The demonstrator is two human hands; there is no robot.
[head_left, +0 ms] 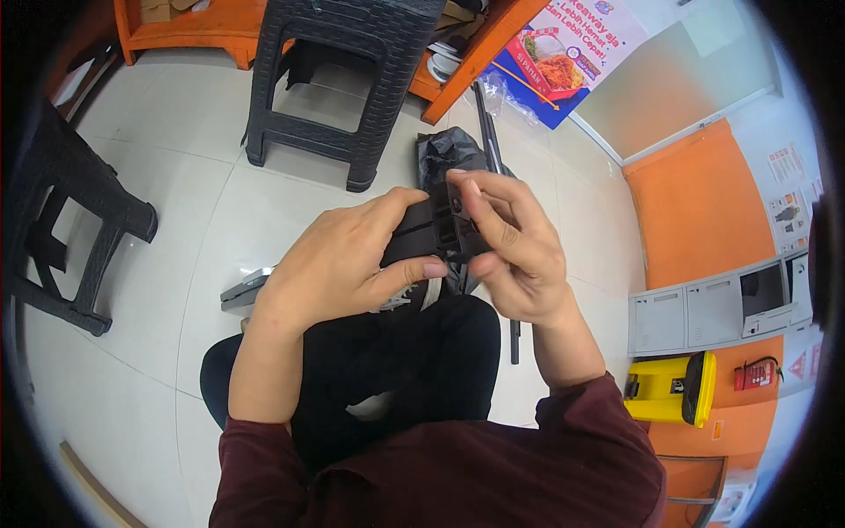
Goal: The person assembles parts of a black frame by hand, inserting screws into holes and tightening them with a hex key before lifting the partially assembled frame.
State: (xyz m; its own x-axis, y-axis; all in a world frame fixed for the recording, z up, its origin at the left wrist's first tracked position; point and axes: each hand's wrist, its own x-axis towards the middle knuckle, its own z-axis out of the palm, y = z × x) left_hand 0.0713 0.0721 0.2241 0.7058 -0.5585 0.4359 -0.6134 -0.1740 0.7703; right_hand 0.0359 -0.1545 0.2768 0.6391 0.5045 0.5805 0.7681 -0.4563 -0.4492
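While gripped: black part (431,231) | between left hand (352,264), right hand (515,255) fingers

small black plastic part (429,231), blocky and ribbed, held up above the lap, gripped between left hand (339,264) and right hand (515,246), mostly covered by fingers, exact shape unclear

hands 2 (339,264) (510,246) | black plastic part 1 (431,231) | black stools 2 (343,79) (62,220) | yellow bin 1 (671,387)

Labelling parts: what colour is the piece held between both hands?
Black. The plastic part sits between the left hand and right hand; the head view shows it best.
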